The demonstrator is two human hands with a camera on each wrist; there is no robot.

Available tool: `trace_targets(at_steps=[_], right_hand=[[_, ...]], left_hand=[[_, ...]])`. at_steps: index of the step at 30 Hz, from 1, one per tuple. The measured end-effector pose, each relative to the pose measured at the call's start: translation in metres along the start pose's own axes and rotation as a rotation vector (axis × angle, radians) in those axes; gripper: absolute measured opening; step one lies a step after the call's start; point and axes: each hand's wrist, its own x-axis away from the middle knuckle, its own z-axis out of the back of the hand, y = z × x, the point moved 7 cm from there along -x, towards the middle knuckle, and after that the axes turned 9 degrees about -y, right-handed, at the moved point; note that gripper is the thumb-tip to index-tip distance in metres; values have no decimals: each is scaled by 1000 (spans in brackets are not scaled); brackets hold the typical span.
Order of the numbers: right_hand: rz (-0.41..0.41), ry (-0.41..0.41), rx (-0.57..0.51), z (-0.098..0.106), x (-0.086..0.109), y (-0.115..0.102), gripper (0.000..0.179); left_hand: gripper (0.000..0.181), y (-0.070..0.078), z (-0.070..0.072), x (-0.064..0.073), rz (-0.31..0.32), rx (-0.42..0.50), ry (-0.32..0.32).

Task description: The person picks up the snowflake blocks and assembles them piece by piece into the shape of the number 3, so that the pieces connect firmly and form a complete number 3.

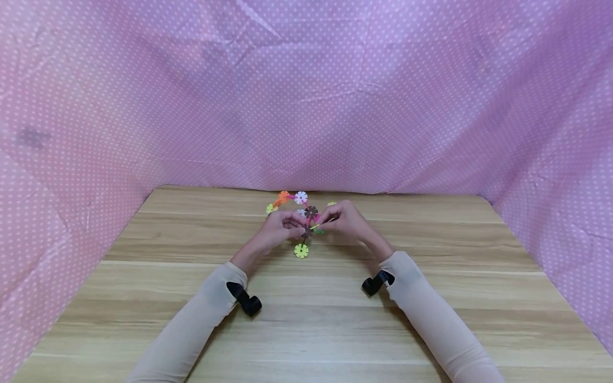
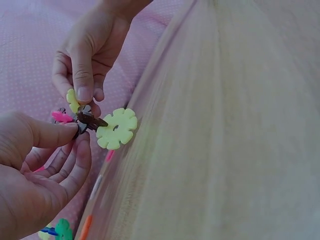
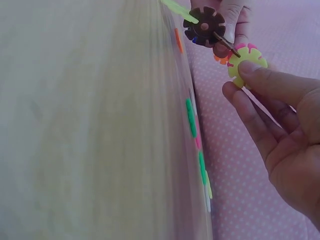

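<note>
Both hands meet over the far middle of the table, at a cluster of slotted, flower-shaped plastic discs. My left hand (image 1: 278, 231) pinches a dark brown disc (image 3: 205, 26) between thumb and fingers. A yellow disc (image 2: 122, 131) sticks out from that brown piece toward the near side. Thumb and fingertips of my right hand (image 1: 349, 219) pinch another yellow disc (image 3: 256, 58), which meets a brown disc seen edge-on. Pink pieces (image 2: 61, 116) show beside the brown ones. Fingers partly hide where the pieces join.
Behind the hands are an orange disc (image 1: 284, 197), a white disc (image 1: 300, 197) and another brown disc (image 1: 311, 211). Green discs (image 3: 191, 118) lie near the table's far edge. A pink dotted cloth (image 1: 306, 106) hangs around the wooden table (image 1: 306, 330).
</note>
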Motion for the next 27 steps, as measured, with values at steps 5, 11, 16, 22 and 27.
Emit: trace_targets(at_steps=[5, 11, 16, 22, 27], right_hand=[[30, 2, -28, 0, 0, -2, 5], [46, 7, 19, -2, 0, -5, 5], [36, 13, 64, -4, -1, -7, 6], [-29, -1, 100, -6, -3, -4, 5], [-55, -36, 92, -6, -3, -3, 10]], left_hand=[[20, 3, 1, 1, 7, -15, 5], [19, 7, 1, 3, 7, -56, -6], [16, 9, 1, 3, -9, -85, 5], [17, 7, 4, 3, -2, -70, 12], [18, 6, 7, 4, 26, -51, 13]])
